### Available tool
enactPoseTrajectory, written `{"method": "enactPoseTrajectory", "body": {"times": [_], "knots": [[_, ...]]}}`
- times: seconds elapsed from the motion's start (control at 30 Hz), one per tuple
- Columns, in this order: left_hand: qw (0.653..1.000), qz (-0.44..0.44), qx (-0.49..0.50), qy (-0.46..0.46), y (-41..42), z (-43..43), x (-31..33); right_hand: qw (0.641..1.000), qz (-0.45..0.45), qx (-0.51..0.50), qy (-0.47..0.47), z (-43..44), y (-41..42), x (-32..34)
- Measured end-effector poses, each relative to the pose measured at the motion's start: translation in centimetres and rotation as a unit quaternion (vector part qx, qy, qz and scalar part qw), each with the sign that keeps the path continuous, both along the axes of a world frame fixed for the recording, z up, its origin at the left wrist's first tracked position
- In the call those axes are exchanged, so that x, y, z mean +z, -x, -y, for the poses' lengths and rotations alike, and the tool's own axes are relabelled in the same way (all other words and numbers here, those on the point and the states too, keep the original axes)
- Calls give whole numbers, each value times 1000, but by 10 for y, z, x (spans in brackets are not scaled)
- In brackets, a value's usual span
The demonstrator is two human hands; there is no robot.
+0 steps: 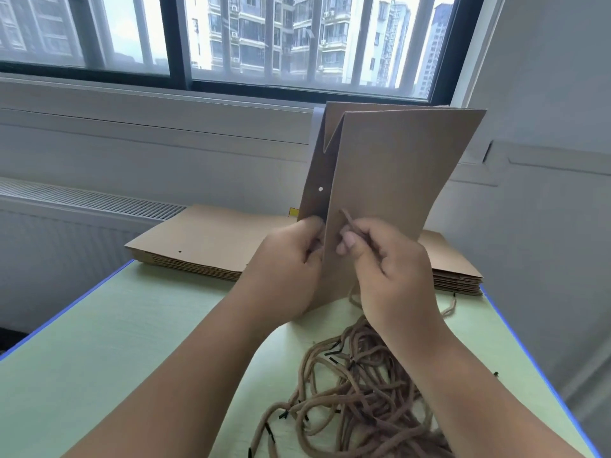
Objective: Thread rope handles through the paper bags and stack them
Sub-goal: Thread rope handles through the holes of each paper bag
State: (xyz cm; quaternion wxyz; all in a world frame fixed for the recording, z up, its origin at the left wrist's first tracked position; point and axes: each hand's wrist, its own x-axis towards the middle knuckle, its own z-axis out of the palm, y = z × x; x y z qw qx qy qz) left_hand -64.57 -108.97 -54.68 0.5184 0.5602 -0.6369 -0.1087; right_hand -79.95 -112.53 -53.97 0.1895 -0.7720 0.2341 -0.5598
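Bag: folded paper bag stands upright over the middle of the tabletop; it looks light and stiff but easily creased, best held by the edge near its hole.
Left hand: fingers curled round the bag's lower edge.
Right hand: pinching a rope end against the front panel.
Ropes: soft, limp tangle at the near right corner.
Surface: pale green, with flat bags stacked along the far edge.
Room: window beyond.

Daylit window, white radiator
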Motion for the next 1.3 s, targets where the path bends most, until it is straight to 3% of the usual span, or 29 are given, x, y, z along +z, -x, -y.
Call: {"method": "enactPoseTrajectory", "body": {"times": [0.2, 0.37, 0.57, 1.07, 1.3], "knots": [[999, -20, -11, -47, -10, 1, 1, 992, -118, 6, -33, 5, 4, -14], [996, 11, -14, -88, -17, 6, -7, 956, -280, 35, -78, 10, 6, -18], [992, -39, -22, -114, -20, 9, -11, 922, -369, 45, -106, 8, 7, -15], [984, -123, -6, -132, -18, 17, -18, 900, -395, 93, -157, 4, 1, -23], [984, -114, -29, -131, -11, 16, -18, 909, -363, 98, -177, 5, 1, -24]]}}
